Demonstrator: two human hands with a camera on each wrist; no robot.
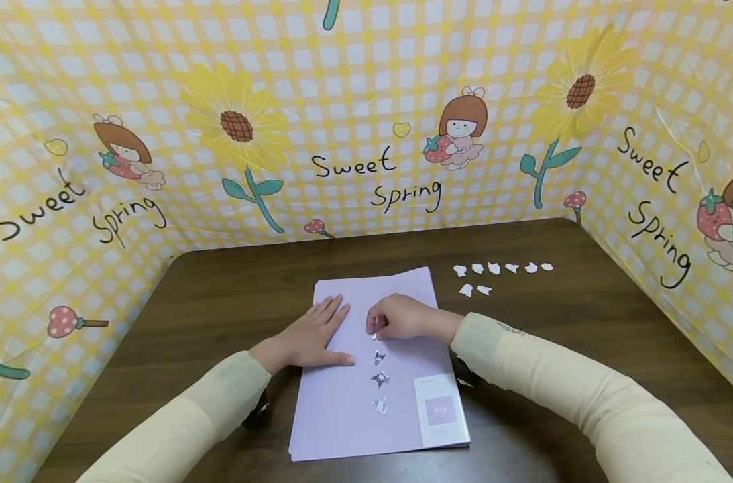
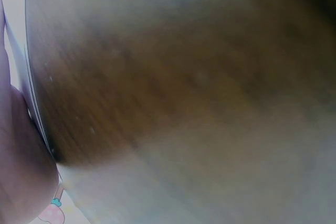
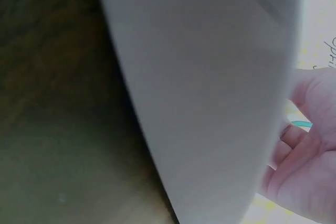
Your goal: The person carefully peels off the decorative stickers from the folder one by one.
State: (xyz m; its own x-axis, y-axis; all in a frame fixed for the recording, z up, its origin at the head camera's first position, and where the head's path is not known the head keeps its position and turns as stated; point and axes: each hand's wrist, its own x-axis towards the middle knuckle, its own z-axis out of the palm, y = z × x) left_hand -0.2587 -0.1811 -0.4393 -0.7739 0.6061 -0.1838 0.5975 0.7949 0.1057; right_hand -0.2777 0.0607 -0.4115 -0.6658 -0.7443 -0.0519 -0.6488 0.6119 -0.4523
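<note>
A pale purple folder (image 1: 342, 429) lies on the table under both hands. Flat on its left half rests my left hand (image 1: 312, 334), fingers spread and thumb pointing right. My right hand (image 1: 402, 316) pinches a small silvery sticker (image 1: 374, 337) between thumb and fingertips, right at the folder's surface. Below it, three grey-and-white character stickers run down the folder in a column: a top one (image 1: 379, 358), a middle one (image 1: 380, 380) and a bottom one (image 1: 380, 405). In the right wrist view, the fingers of the right hand (image 3: 310, 150) are curled and the sticker is hidden.
Several white cut-out pieces (image 1: 493, 268) lie in two rows on the dark wooden table (image 1: 233, 282), right of the folder. A white label pocket (image 1: 440, 410) sits at the folder's lower right corner. Yellow checked cloth (image 1: 354, 114) stands around the table's back and sides.
</note>
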